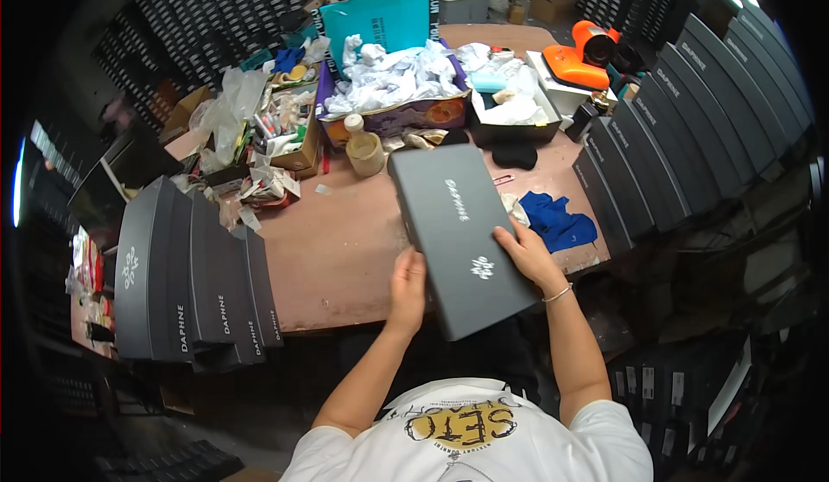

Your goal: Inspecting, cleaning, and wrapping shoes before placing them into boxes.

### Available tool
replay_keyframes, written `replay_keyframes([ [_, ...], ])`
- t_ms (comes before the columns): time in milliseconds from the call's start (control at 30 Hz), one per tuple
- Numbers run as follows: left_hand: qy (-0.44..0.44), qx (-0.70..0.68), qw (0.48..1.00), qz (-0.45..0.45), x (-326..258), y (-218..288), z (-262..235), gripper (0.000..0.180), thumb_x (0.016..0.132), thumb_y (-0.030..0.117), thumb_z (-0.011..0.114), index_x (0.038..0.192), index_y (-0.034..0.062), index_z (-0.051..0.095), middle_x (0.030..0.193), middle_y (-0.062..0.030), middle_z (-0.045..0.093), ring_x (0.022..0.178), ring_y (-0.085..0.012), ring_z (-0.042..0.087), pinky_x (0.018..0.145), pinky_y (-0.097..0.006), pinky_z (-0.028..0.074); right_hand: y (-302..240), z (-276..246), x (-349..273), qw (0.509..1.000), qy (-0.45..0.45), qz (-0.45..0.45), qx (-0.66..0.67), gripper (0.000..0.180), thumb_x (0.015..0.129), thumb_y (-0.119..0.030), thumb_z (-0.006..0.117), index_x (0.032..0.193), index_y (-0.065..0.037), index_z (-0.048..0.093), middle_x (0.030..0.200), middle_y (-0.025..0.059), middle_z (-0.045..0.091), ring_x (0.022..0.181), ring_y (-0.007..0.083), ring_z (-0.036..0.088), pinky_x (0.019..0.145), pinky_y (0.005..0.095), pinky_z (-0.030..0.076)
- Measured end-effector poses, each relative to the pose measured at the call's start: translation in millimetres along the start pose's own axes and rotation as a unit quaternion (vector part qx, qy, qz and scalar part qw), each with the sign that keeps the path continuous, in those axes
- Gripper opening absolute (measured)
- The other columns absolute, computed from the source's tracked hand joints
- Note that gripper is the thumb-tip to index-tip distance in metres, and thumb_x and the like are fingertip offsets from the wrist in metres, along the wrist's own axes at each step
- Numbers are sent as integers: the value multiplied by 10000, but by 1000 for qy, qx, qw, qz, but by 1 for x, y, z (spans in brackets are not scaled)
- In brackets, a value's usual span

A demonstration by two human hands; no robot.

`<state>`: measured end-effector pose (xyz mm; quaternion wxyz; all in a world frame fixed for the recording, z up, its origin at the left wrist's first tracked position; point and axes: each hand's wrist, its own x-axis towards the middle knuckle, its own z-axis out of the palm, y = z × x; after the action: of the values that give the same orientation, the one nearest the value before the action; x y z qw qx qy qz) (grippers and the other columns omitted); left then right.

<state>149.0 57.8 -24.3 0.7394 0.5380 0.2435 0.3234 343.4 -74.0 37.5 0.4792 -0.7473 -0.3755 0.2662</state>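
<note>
A dark grey, closed shoebox with white lettering on its lid is held between my two hands, tilted above the table's front edge. My left hand grips its left side, with the fingers partly hidden behind the box. My right hand presses the right side, thumb lying on the lid and the other fingers round the edge. Beyond that hand, a crumpled blue cloth lies on the table. A jar of yellowish stuff with a pale top stands past the box's far left corner.
Grey shoeboxes stand in a row at left and in tall stacks at right. At the back, a purple carton overflows with white paper; an orange tool rests beside it. The pinkish table runs beneath.
</note>
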Motion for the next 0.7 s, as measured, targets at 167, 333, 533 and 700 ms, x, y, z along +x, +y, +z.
replay_keyframes([
  [167, -11, 51, 998, -42, -6, -27, 9, 688, 918, 337, 620, 1379, -92, 342, 1410, -218, 364, 1285, -254, 399, 1045, -366, 356, 45, 14, 16, 986, 13, 86, -139, 549, 888, -464, 579, 1068, 50, 645, 951, 224, 683, 883, 316, 669, 787, 367, 501],
  [333, -49, 48, 987, -147, 7, -45, -26, 655, 898, 273, 656, 1378, -62, 363, 1292, -151, 510, 1188, -217, 493, 1003, -332, 395, 67, 35, 42, 987, 2, 130, -92, 580, 847, -484, 621, 980, 79, 659, 826, 235, 676, 796, 318, 676, 719, 389, 511],
  [533, -119, 82, 985, -96, -27, -34, -54, 689, 818, 83, 711, 1395, -43, 357, 1336, -158, 482, 1187, -226, 503, 997, -345, 423, 85, 44, -25, 985, -41, 30, 163, 677, 821, -287, 706, 1384, -27, 433, 1481, 198, 302, 1345, 282, 347, 1082, 361, 307],
  [700, -153, 151, 973, -88, -90, 8, -50, 643, 778, -16, 720, 1348, 18, 425, 1251, -117, 541, 1174, -201, 513, 993, -346, 423, 57, 39, -97, 992, -76, -17, 98, 1185, 589, -187, 860, 1498, -50, 112, 1468, 181, 331, 1377, 290, 308, 1119, 385, 260],
])
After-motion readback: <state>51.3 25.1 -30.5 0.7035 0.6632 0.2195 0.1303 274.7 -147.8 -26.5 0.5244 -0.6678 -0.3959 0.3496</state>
